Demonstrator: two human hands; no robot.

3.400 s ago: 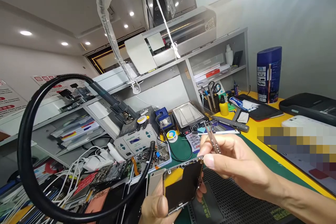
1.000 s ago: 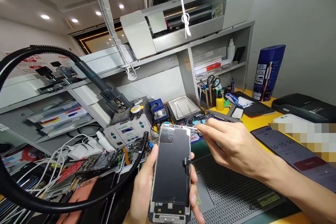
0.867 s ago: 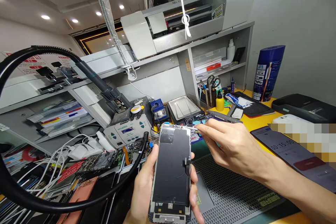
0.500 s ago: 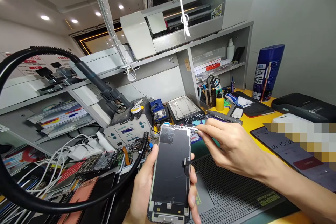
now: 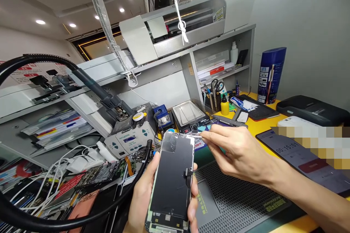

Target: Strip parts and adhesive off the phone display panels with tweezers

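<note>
My left hand (image 5: 144, 190) is wrapped round a phone screen assembly (image 5: 172, 174), thumb on one long edge and fingers on the other. Its dark back faces me, tilted upright, with a black flex connector (image 5: 188, 173) near the right edge and small parts along the top. My right hand (image 5: 232, 149) pinches thin metal tweezers (image 5: 197, 136), mostly hidden by the fingers. Their tips reach the top right edge of the screen; whether they grip a part there is too small to tell.
Below lies a perforated grey mat (image 5: 240, 193). A phone with a timer (image 5: 295, 156) rests at right. Behind stand a hot plate (image 5: 188, 114), a soldering station (image 5: 131, 136) and a yellow bottle (image 5: 224, 105). A black hose (image 5: 82, 222) loops across the left, over loose phone parts and cables.
The view has shifted slightly, and the screen sits a little further left in it. The tweezers' tips have moved left, further over the screen's top edge. The timer has advanced a second.
</note>
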